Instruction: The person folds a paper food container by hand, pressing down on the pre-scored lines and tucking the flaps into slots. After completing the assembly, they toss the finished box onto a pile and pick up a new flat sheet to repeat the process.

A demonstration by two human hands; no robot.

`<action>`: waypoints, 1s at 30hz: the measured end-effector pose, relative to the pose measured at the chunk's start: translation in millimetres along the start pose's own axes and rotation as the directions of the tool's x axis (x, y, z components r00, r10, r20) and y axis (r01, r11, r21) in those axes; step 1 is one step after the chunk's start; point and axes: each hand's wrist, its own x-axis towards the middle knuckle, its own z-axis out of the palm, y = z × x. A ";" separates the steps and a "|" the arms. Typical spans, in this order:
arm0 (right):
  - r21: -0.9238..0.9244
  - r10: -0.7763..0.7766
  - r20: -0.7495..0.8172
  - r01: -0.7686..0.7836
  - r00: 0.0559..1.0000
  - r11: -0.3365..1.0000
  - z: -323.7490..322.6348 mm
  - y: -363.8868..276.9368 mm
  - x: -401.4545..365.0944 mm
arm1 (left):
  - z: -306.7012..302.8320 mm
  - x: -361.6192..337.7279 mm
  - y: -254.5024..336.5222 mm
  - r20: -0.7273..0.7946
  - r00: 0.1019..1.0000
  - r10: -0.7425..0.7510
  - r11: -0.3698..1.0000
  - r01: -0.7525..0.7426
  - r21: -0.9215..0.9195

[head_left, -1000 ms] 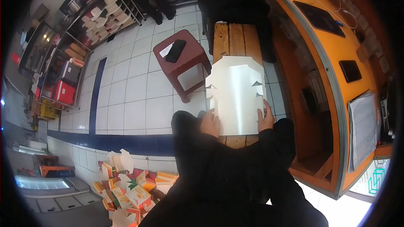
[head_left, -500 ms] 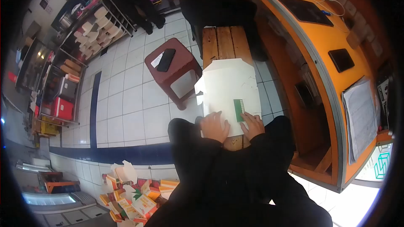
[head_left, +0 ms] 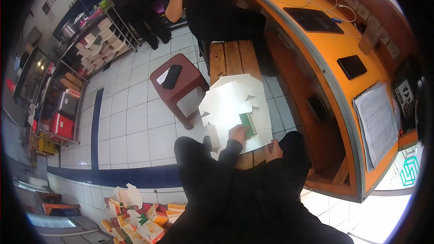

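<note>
Head view, looking down. The white carton blank (head_left: 230,104) lies flat and unfolded on the wooden surface (head_left: 230,56), directly ahead of us and just past our knees. Its near edge reaches both hands. Its long axis runs away from us along the planks and leans slightly to our left. The notched flaps point to the far end and to the left, where they overhang the floor.

One green flap (head_left: 247,124) is turned up out of the white sheet. It is a narrow strip whose long axis follows that of the blank. The left hand (head_left: 238,133) is the nearer of the two. It rests on the blank and closes on the near end of this strip. The right hand (head_left: 273,150) sits curled at the near right corner of the blank and touches its edge. We cannot tell whether it grips.

To the left, well apart, a maroon stool (head_left: 181,88) carries a phone (head_left: 172,77). Another person (head_left: 212,4) sits at the far end.
</note>
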 end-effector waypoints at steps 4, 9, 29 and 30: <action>0.063 -0.326 -0.104 0.334 0.939 0.941 6.8 -12.1 -3.8 | 3.4 -8.6 8.8 0.023 0.999 -0.042 0.998 0.043 -0.046; 0.317 -0.293 -0.109 0.313 0.950 0.895 7.7 -31.0 -17.7 | 8.3 -10.8 7.2 -0.005 1.000 0.000 0.998 -0.001 -0.068; 0.095 -0.284 -0.190 0.306 0.940 0.947 9.5 -30.2 -3.6 | 29.4 -44.7 -13.1 0.243 0.921 0.306 0.596 -0.384 0.705; 0.087 -0.243 -0.189 0.263 0.951 0.961 7.2 -30.4 -3.0 | 24.6 -41.7 -16.2 0.331 0.909 0.255 0.608 -0.417 0.676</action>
